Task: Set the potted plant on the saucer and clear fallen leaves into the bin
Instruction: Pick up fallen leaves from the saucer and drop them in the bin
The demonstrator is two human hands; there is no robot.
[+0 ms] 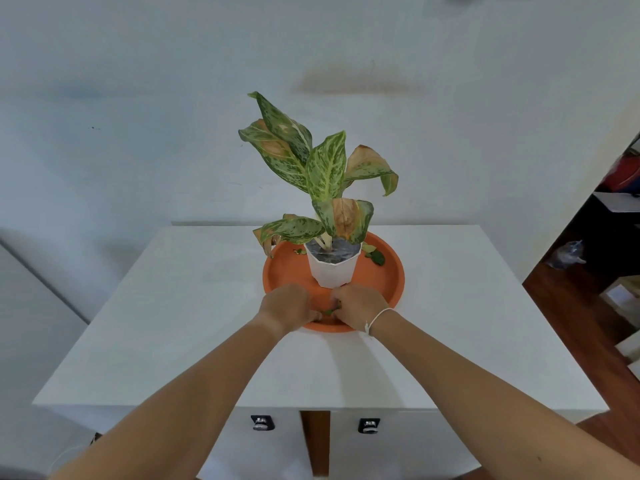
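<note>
A white pot (331,268) with a speckled green plant (322,171) stands upright in the middle of an orange saucer (388,275). Small green fallen leaves (376,257) lie on the saucer to the right of the pot, and a few bits (298,251) lie to its left. My left hand (289,306) and my right hand (358,308) rest close together on the near part of the saucer, fingers curled down. A small green leaf piece (329,311) shows between them, touching my right hand's fingers. What my left fingers hold is hidden.
The saucer sits on a white cabinet top (173,323) against a white wall. Two drawer knobs (262,423) show on the cabinet front below. Dark wooden floor and shelves with clutter (568,254) lie to the right. No bin is in view.
</note>
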